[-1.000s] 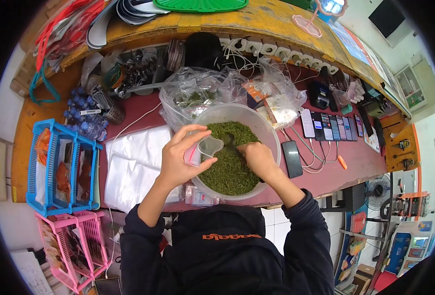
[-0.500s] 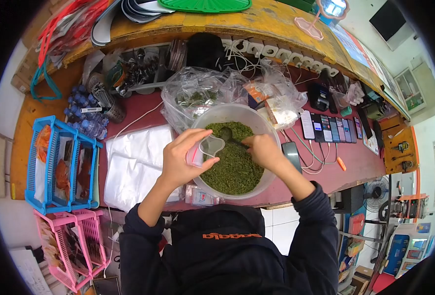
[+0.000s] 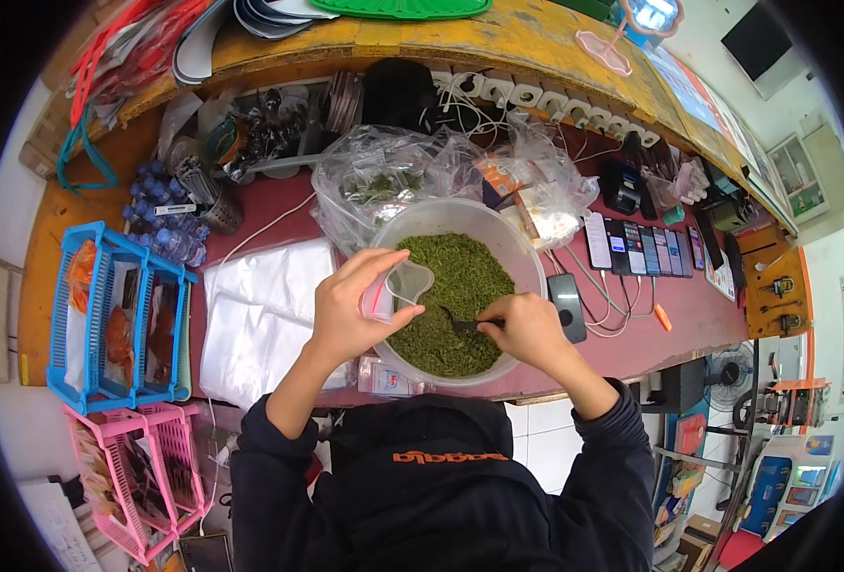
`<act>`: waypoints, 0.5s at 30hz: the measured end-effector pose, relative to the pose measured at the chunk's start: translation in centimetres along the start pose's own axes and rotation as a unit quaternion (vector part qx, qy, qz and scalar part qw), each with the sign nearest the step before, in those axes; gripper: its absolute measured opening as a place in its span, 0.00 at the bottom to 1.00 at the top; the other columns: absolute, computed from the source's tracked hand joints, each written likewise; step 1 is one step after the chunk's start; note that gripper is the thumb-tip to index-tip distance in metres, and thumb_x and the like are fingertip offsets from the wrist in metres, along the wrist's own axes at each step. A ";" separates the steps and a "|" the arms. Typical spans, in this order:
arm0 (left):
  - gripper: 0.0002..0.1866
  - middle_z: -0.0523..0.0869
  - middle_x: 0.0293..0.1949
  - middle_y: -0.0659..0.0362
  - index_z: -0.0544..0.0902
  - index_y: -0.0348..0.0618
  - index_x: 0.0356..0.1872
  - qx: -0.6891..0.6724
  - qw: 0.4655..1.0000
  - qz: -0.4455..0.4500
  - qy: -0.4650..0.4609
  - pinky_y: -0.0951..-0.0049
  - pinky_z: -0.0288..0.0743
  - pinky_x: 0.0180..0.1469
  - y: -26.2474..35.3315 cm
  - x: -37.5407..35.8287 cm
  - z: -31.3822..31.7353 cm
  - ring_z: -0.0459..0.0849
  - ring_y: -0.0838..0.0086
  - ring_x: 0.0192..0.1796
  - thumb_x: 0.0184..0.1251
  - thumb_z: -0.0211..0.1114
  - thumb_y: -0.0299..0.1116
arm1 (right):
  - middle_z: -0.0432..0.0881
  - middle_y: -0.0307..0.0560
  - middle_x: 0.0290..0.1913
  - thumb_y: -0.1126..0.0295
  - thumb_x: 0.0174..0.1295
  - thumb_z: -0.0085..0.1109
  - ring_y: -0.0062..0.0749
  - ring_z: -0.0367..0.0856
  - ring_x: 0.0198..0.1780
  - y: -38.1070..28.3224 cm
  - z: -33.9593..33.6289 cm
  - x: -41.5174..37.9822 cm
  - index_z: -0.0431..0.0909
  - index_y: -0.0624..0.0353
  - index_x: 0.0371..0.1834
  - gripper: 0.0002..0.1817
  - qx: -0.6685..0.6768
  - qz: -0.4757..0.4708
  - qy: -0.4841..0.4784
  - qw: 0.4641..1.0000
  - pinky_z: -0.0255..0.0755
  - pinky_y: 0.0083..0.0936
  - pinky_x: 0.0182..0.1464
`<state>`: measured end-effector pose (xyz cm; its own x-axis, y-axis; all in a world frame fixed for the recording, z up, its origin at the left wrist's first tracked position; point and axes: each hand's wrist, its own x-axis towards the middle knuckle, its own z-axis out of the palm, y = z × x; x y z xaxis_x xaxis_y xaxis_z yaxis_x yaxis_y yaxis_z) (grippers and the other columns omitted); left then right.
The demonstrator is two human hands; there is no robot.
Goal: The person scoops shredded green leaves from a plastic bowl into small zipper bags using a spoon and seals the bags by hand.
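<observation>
A round translucent tub (image 3: pixel 530 257) holds a heap of chopped green herb (image 3: pixel 455 267). My right hand (image 3: pixel 522 329) is closed on the handle of a dark spoon (image 3: pixel 463 326), whose bowl end lies in the herb near the middle of the tub. Over the tub's left rim, my left hand (image 3: pixel 360 305) holds a small clear plastic pouch (image 3: pixel 409 282) with its mouth spread open between thumb and fingers. The pouch has a pink and white part by the palm. Whether anything is inside it I cannot tell.
White plastic bags (image 3: pixel 260 334) lie left of the tub, beside a blue basket (image 3: pixel 122 319) and a pink basket (image 3: pixel 150 477). Behind the tub is a large clear bag (image 3: pixel 379 181). Several phones (image 3: pixel 637 248) and a black device (image 3: pixel 566 307) with cables are on the right.
My right hand has moved down and slightly right with the spoon, drawing it from the upper part of the herb toward the near side. My left hand and the pouch have barely moved.
</observation>
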<state>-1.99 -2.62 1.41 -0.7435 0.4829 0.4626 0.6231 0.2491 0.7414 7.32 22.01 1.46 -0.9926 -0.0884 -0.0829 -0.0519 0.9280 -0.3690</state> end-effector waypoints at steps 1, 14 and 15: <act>0.31 0.84 0.48 0.51 0.82 0.37 0.52 0.007 1.000 -0.001 0.000 0.68 0.76 0.53 0.0 0.0 -0.1 0.84 0.62 0.51 0.42 0.80 0.32 | 0.86 0.46 0.28 0.64 0.51 0.69 0.45 0.85 0.31 0.5 -0.1 0.0 0.89 0.50 0.30 0.06 0.054 0.027 -0.002 0.998 0.78 0.37 0.35; 0.31 0.84 0.51 0.56 0.82 0.43 0.53 0.062 0.993 -0.070 -0.071 0.68 0.77 0.52 1.0 0.7 2.4 0.85 0.62 0.51 0.44 0.78 0.39 | 0.85 0.39 0.27 0.67 0.50 0.71 0.35 0.83 0.26 0.9 -4.2 -2.7 0.87 0.53 0.28 0.04 0.021 0.087 0.197 0.976 0.75 0.28 0.29; 0.30 0.84 0.51 0.58 0.82 0.44 0.52 0.067 0.993 -0.066 -0.076 0.68 0.78 0.50 1.0 0.6 2.9 0.85 0.62 0.50 0.44 0.78 0.41 | 0.82 0.36 0.28 0.69 0.50 0.71 0.31 0.82 0.26 0.7 -4.3 -2.9 0.86 0.53 0.28 0.04 0.017 0.073 0.219 0.973 0.73 0.26 0.27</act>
<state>-1.15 0.40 1.01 -0.7819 0.5568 0.2804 0.5574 0.4230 0.7144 9.65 24.50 5.42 -0.9408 0.2133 0.2633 0.0896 0.9059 -0.4139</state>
